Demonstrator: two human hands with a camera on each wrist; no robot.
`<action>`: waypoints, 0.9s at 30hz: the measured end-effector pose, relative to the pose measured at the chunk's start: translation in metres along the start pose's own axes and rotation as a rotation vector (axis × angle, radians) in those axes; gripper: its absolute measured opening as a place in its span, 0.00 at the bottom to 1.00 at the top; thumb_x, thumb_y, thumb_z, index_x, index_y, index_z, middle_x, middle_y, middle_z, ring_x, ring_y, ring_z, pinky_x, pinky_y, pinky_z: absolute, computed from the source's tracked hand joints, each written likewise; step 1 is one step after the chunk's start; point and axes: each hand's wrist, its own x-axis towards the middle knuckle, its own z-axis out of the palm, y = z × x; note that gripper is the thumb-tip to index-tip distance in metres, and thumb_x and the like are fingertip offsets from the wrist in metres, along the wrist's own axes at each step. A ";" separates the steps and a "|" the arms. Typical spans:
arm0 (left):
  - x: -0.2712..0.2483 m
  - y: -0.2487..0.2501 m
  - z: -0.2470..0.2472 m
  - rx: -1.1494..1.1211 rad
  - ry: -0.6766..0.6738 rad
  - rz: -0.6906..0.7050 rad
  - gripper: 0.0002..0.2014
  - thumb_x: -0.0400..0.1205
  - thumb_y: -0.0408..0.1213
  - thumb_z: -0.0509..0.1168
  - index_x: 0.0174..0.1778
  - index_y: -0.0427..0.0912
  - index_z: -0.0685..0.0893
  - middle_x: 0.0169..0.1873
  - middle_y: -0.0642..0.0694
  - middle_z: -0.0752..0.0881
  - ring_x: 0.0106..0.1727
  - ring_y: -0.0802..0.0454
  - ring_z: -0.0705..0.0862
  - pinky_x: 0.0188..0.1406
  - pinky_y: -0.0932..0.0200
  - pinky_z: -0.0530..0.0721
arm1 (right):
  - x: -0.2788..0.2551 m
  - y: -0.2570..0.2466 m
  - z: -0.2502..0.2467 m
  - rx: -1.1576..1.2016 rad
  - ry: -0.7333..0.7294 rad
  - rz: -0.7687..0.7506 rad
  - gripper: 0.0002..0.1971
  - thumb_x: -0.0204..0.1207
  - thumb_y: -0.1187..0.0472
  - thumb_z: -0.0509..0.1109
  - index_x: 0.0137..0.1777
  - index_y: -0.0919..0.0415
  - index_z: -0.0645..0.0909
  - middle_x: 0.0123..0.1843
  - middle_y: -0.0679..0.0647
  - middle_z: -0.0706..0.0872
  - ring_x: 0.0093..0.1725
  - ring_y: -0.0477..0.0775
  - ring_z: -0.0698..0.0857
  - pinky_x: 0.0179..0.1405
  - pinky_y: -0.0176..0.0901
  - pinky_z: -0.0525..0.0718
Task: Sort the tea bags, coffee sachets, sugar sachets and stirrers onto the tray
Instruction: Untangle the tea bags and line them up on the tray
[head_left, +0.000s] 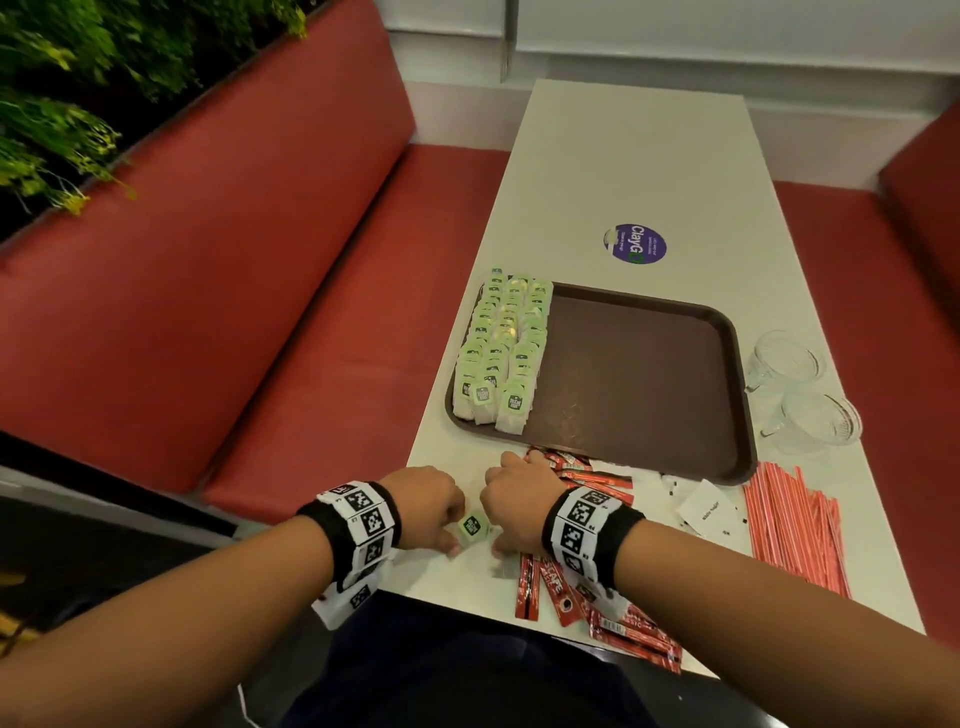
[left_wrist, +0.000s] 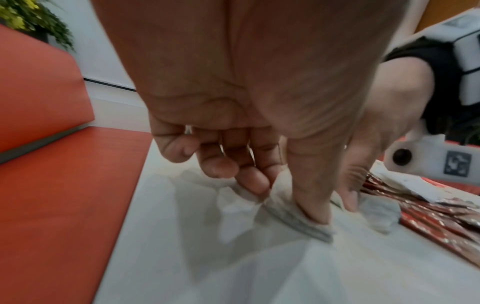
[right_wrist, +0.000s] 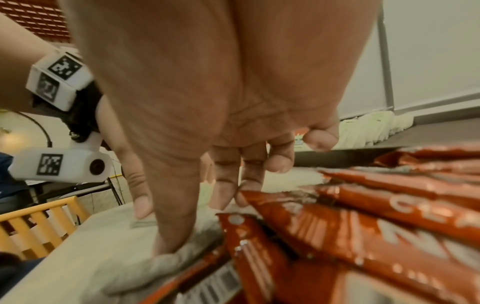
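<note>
A brown tray (head_left: 639, 364) lies mid-table with rows of green-tagged tea bags (head_left: 501, 343) along its left side. At the table's front edge my left hand (head_left: 447, 519) and right hand (head_left: 498, 514) meet over a small bundle of tea bags (head_left: 474, 525), green tag up. In the left wrist view my left hand (left_wrist: 285, 203) pinches the white bags (left_wrist: 298, 220) between thumb and fingers. My right hand (right_wrist: 194, 224) has its thumb down on the bags (right_wrist: 161, 265), with its fingers curled behind. Red coffee sachets (head_left: 571, 587) lie by the right wrist.
White sugar sachets (head_left: 709, 506) lie right of the coffee sachets. Red-striped stirrers (head_left: 795, 525) are piled at the table's right edge. Two glass cups (head_left: 802, 395) stand right of the tray. A round sticker (head_left: 629, 243) sits beyond the tray, and red benches flank the table.
</note>
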 end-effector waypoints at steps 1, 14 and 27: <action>0.000 0.000 -0.001 -0.016 0.007 -0.011 0.15 0.75 0.55 0.74 0.48 0.49 0.84 0.43 0.52 0.85 0.43 0.50 0.82 0.41 0.57 0.80 | 0.000 0.000 -0.001 0.001 -0.007 0.001 0.25 0.75 0.38 0.74 0.62 0.56 0.84 0.61 0.55 0.82 0.65 0.61 0.74 0.64 0.63 0.71; 0.009 -0.015 -0.033 -0.431 0.337 -0.066 0.19 0.71 0.44 0.80 0.53 0.55 0.81 0.40 0.57 0.86 0.35 0.62 0.82 0.37 0.67 0.79 | -0.013 0.037 -0.023 0.582 0.195 0.135 0.06 0.81 0.61 0.61 0.42 0.58 0.71 0.42 0.56 0.78 0.42 0.59 0.76 0.39 0.44 0.70; 0.026 0.002 -0.071 -0.577 0.519 0.045 0.19 0.70 0.42 0.81 0.49 0.54 0.79 0.35 0.53 0.87 0.32 0.61 0.82 0.35 0.62 0.84 | 0.001 0.066 -0.019 0.860 0.529 0.063 0.09 0.83 0.52 0.66 0.41 0.48 0.77 0.36 0.45 0.82 0.37 0.53 0.81 0.40 0.53 0.83</action>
